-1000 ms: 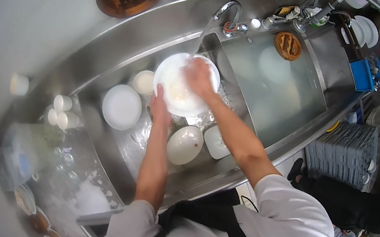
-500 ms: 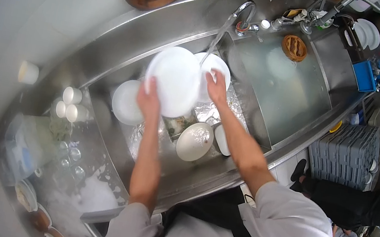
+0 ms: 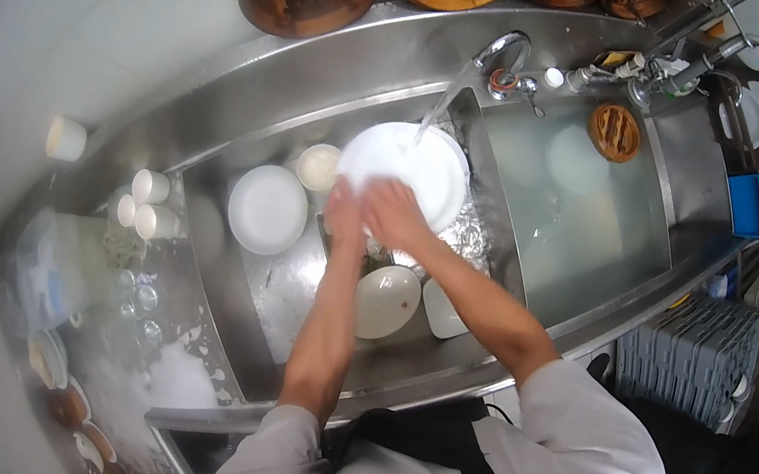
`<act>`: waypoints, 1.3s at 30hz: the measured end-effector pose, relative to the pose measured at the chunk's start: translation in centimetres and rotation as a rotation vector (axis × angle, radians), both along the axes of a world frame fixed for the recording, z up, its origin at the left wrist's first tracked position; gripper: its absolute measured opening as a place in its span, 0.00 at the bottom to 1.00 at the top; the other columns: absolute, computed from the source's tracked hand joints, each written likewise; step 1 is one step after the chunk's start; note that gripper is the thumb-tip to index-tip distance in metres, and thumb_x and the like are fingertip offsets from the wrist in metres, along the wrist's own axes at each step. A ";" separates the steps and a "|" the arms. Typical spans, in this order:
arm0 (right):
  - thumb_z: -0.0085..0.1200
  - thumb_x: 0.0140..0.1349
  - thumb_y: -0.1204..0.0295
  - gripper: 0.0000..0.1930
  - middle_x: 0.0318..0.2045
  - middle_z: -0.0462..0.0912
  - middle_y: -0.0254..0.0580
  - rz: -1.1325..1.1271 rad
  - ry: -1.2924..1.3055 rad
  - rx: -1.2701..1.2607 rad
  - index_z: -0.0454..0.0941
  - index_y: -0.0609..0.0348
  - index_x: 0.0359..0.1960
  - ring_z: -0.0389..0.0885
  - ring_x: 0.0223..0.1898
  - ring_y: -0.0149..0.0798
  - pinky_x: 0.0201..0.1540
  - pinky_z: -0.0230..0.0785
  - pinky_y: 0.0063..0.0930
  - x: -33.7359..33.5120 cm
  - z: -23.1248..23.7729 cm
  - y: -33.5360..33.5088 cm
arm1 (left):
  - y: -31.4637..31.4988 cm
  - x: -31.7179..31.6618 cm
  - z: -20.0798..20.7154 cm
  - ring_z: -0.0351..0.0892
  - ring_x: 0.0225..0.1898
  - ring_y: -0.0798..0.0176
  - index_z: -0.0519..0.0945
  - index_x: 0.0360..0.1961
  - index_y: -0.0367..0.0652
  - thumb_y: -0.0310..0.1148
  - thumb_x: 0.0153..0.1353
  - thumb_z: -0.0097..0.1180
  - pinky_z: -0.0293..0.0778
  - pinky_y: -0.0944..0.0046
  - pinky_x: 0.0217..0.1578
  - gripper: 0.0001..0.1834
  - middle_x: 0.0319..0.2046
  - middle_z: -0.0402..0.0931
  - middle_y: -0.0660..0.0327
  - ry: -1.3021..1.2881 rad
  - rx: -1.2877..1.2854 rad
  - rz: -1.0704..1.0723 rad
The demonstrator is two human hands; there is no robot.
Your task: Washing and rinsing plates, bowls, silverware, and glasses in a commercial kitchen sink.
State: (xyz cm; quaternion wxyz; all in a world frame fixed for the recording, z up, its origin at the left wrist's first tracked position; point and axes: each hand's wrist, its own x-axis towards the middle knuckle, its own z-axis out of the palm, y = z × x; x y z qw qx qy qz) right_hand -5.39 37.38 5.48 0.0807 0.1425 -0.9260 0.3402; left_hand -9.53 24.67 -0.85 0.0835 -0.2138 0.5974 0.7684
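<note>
Meeting at smooth, round white plate [image 3: 436, 174] — left hand [image 3: 344, 215], right hand [image 3: 395, 216] (blurred, can't tell grips), steel sink [image 3: 283, 296]

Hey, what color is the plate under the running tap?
The plate is white, best seen in the head view.

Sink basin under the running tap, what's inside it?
At least one white plate, a round white dish, a small bowl, an oval bowl and a partly hidden white dish. What lies directly beneath the plate, left hand and right hand is covered.
</note>
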 end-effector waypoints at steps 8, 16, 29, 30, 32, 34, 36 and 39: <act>0.52 0.65 0.68 0.21 0.44 0.81 0.68 -0.791 -0.386 -0.339 0.66 0.65 0.57 0.80 0.48 0.65 0.51 0.70 0.52 6.3 4.6 13.0 | 7.0 2.0 -4.6 0.78 0.54 0.50 0.72 0.58 0.26 0.57 0.68 0.46 0.71 0.56 0.55 0.38 0.53 0.77 0.45 -0.332 -0.294 -0.196; 0.49 0.62 0.77 0.28 0.51 0.77 0.60 -1.090 -0.569 -0.389 0.57 0.67 0.63 0.82 0.47 0.53 0.43 0.78 0.46 24.3 0.4 9.7 | 6.7 -3.0 -13.1 0.78 0.46 0.49 0.78 0.49 0.25 0.49 0.49 0.68 0.70 0.54 0.46 0.36 0.48 0.78 0.44 -0.200 -0.362 -0.479; 0.36 0.75 0.54 0.29 0.68 0.64 0.52 -1.000 -0.681 -0.908 0.59 0.60 0.70 0.62 0.69 0.45 0.69 0.56 0.38 6.0 -19.6 7.9 | -5.1 2.1 1.0 0.68 0.63 0.44 0.64 0.65 0.33 0.23 0.44 0.46 0.70 0.42 0.62 0.39 0.60 0.69 0.48 -0.233 0.555 -0.325; 0.38 0.74 0.54 0.28 0.67 0.66 0.53 -0.752 -0.553 -1.021 0.61 0.60 0.68 0.65 0.67 0.47 0.67 0.59 0.39 3.1 -16.2 8.5 | -5.7 3.5 0.3 0.70 0.60 0.45 0.66 0.63 0.34 0.22 0.41 0.50 0.70 0.44 0.62 0.40 0.58 0.70 0.51 -0.218 0.548 -0.227; 0.39 0.74 0.55 0.27 0.65 0.67 0.54 -0.509 -0.436 -1.086 0.63 0.61 0.67 0.68 0.65 0.49 0.65 0.61 0.40 0.6 -8.8 8.6 | -4.6 5.0 -0.5 0.70 0.59 0.47 0.67 0.63 0.37 0.24 0.46 0.55 0.68 0.47 0.62 0.37 0.57 0.70 0.52 -0.233 0.522 -0.221; 0.44 0.72 0.57 0.25 0.61 0.70 0.59 -0.729 -0.484 -0.339 0.66 0.62 0.62 0.71 0.61 0.55 0.64 0.61 0.43 -1.0 -1.8 8.4 | -1.8 4.8 -1.3 0.70 0.60 0.47 0.66 0.64 0.38 0.29 0.51 0.57 0.67 0.46 0.62 0.35 0.59 0.70 0.52 -0.250 0.490 -0.224; 0.48 0.69 0.60 0.22 0.57 0.71 0.59 -0.736 -0.331 -0.295 0.67 0.64 0.58 0.71 0.59 0.57 0.63 0.62 0.45 -0.7 1.0 9.4 | 0.6 3.8 -1.7 0.69 0.61 0.48 0.66 0.65 0.39 0.35 0.57 0.60 0.66 0.44 0.62 0.34 0.60 0.70 0.52 -0.276 0.431 -0.253; 0.52 0.67 0.58 0.28 0.61 0.68 0.65 -0.747 -0.087 -0.144 0.65 0.68 0.60 0.68 0.63 0.59 0.65 0.59 0.45 1.6 1.9 12.0 | 4.0 2.2 -1.0 0.62 0.68 0.46 0.61 0.70 0.40 0.54 0.69 0.46 0.59 0.42 0.67 0.36 0.68 0.62 0.52 -0.305 0.873 -0.454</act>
